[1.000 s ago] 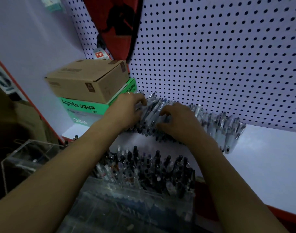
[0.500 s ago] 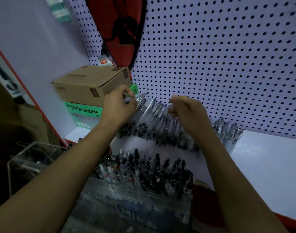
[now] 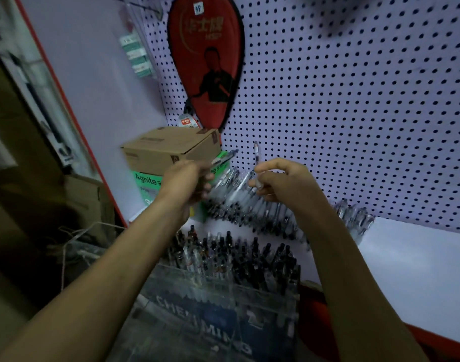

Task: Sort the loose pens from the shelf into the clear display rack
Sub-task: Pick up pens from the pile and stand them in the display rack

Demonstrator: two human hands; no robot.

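Each hand, left (image 3: 187,181) and right (image 3: 283,181), is clamped on a pen lifted off the pile (image 3: 249,207) along the shelf's (image 3: 419,259) back edge, so next comes lowering both into free slots of the rack (image 3: 223,304) at the front edge.

Premises: a stationery or general goods shop, probably. Evidence: white pegboard wall (image 3: 354,113) across the upper right; red racket cover (image 3: 205,64) hung at top centre with a price tag; stacked stock cartons (image 3: 168,150) at centre left; clear display rack (image 3: 223,291) of pens, lower centre, lettering blurred; red-edged shelf (image 3: 419,283).
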